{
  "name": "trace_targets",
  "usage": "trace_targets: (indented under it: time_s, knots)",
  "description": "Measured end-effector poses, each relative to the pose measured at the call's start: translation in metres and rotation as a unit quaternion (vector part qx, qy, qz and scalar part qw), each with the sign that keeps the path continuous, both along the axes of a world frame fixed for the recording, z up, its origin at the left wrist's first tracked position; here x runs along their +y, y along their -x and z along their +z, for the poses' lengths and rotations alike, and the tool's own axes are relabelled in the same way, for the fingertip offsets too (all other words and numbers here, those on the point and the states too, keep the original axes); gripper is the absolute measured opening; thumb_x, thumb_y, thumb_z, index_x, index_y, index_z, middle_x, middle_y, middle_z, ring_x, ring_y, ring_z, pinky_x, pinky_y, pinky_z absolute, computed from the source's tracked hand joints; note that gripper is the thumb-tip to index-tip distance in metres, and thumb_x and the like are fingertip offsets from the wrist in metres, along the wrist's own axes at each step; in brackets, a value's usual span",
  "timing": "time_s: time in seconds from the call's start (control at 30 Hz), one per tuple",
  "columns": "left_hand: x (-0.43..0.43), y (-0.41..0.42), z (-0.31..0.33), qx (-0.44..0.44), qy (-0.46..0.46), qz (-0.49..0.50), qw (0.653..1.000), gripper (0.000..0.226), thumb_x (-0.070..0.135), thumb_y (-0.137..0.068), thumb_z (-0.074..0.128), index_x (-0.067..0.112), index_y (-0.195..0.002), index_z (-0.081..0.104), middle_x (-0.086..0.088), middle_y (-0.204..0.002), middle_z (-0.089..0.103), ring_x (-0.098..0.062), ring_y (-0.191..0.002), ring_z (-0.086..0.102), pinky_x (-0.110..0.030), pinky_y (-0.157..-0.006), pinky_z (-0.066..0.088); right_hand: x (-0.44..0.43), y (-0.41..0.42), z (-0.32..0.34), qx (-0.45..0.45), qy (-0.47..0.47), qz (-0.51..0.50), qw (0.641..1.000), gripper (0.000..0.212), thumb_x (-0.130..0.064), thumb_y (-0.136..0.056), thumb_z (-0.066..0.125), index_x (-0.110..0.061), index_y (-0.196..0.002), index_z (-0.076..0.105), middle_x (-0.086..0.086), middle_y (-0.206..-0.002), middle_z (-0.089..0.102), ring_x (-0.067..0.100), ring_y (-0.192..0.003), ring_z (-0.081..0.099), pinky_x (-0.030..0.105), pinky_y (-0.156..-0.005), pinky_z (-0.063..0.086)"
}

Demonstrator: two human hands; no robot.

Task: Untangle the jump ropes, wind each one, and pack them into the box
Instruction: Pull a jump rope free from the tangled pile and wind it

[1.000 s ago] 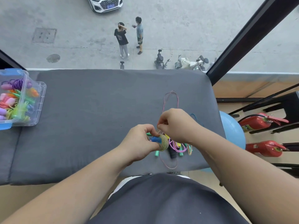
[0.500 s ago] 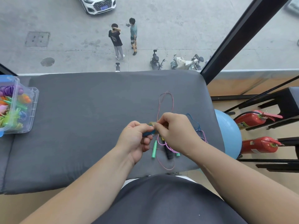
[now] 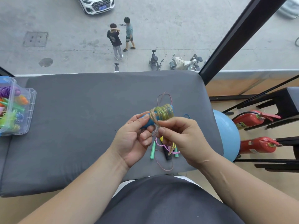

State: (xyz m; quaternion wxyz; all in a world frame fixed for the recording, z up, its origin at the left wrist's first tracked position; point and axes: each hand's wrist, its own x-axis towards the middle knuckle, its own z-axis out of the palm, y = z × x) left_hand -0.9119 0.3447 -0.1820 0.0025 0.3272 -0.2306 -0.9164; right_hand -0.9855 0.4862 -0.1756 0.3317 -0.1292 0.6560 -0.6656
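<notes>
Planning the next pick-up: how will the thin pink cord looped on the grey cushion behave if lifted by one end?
Probably floppy: the thin pink cord lies in slack loops on the grey cushion. Likely light, being so thin. It may drag neighbours along, since it runs into the pile by the green handle.

Yellow-green rope [image 3: 163, 113], coiled on blue handle [image 3: 148, 122]: we are raising it off the desk [image 3: 80, 126], higher than before. Left hand [image 3: 131, 143]: we are turning it palm-up. Right hand [image 3: 182, 138]: we are drawing it back, uncovering the leftover ropes [image 3: 166, 150].
</notes>
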Motion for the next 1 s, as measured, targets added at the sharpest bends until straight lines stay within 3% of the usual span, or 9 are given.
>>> trace_targets:
  time_s: [0.13,0.2,0.27,0.37,0.47,0.57,0.73,0.83,1.0]
  knots:
    - [0.003,-0.005,0.004,0.031,-0.028,-0.02,0.999,0.023,0.018,-0.081,0.06,0.01,-0.102,0.063,-0.006,-0.061,0.049,-0.003,-0.032,0.037,-0.014,-0.033,0.028,0.003,0.002,-0.006,-0.172,0.032,0.036,0.984,0.008,-0.012,-0.073,0.078,-0.018,-0.07,0.074,0.009,-0.068,0.067,0.013,-0.052,0.053,0.019,-0.051,0.044]
    - [0.003,-0.007,0.004,0.035,-0.025,-0.049,0.998,0.022,0.02,-0.081,0.06,0.01,-0.101,0.066,-0.006,-0.059,0.047,-0.003,-0.03,0.033,-0.015,-0.031,0.026,0.006,0.005,-0.011,-0.223,0.054,0.091,0.969,0.016,-0.016,-0.067,0.087,-0.02,-0.078,0.075,0.005,-0.067,0.063,0.011,-0.054,0.051,0.019,-0.052,0.044]
    - [-0.001,-0.011,0.0,0.032,0.004,-0.105,0.994,0.02,0.019,-0.084,0.06,0.01,-0.099,0.069,-0.006,-0.057,0.046,-0.003,-0.029,0.029,-0.015,-0.031,0.023,0.011,0.016,-0.014,-0.207,0.018,0.174,0.963,0.025,-0.017,-0.073,0.083,-0.018,-0.097,0.076,0.005,-0.069,0.059,0.014,-0.057,0.05,0.023,-0.053,0.042]
    - [-0.01,-0.018,-0.005,0.045,0.068,-0.228,0.97,0.015,0.015,-0.087,0.065,0.013,-0.1,0.074,-0.007,-0.057,0.046,-0.004,-0.031,0.026,-0.015,-0.035,0.018,0.015,0.038,-0.017,-0.15,-0.109,0.31,0.933,0.016,-0.021,-0.07,0.077,-0.011,-0.081,0.072,0.014,-0.07,0.057,0.022,-0.061,0.048,0.03,-0.056,0.037]
    - [-0.01,-0.018,-0.007,0.035,0.16,-0.341,0.926,0.014,0.014,-0.084,0.066,0.016,-0.094,0.076,-0.006,-0.058,0.046,-0.008,-0.036,0.027,-0.015,-0.04,0.015,0.016,0.061,-0.018,-0.141,-0.197,0.371,0.896,0.006,-0.012,-0.075,0.078,-0.013,-0.077,0.073,0.011,-0.069,0.064,0.018,-0.057,0.055,0.023,-0.053,0.046]
    - [-0.005,-0.016,-0.015,-0.004,0.233,-0.361,0.903,0.011,0.006,-0.088,0.07,0.017,-0.089,0.074,-0.006,-0.059,0.048,-0.013,-0.045,0.033,-0.015,-0.04,0.016,0.008,0.075,-0.017,-0.064,-0.286,0.39,0.873,0.005,-0.007,-0.087,0.075,-0.01,-0.082,0.073,0.009,-0.071,0.068,0.015,-0.06,0.06,0.023,-0.058,0.051]
    - [0.0,-0.017,-0.035,-0.061,0.287,-0.347,0.891,0.017,0.008,-0.08,0.074,0.024,-0.082,0.068,-0.016,-0.075,0.052,-0.019,-0.055,0.039,-0.017,-0.041,0.019,-0.023,0.057,-0.017,0.124,-0.351,0.356,0.857,0.005,-0.007,-0.08,0.073,-0.011,-0.08,0.077,0.006,-0.066,0.071,0.012,-0.056,0.06,0.028,-0.059,0.053]
    - [0.002,-0.015,-0.042,-0.104,0.313,-0.282,0.901,0.021,0.005,-0.084,0.069,0.02,-0.081,0.055,-0.013,-0.066,0.051,-0.019,-0.052,0.037,-0.017,-0.043,0.018,-0.035,0.041,-0.015,0.269,-0.379,0.294,0.835,0.013,-0.012,-0.079,0.067,-0.019,-0.082,0.077,-0.008,-0.069,0.069,0.007,-0.067,0.063,0.025,-0.068,0.052]
    - [-0.001,-0.009,-0.048,-0.164,0.289,-0.151,0.931,0.015,0.017,-0.097,0.061,0.011,-0.094,0.047,-0.012,-0.058,0.05,-0.013,-0.035,0.029,-0.021,-0.043,0.016,-0.036,0.01,-0.013,0.348,-0.334,0.193,0.855,0.023,-0.014,-0.088,0.061,-0.022,-0.104,0.077,-0.004,-0.097,0.076,0.016,-0.094,0.067,0.031,-0.086,0.052]
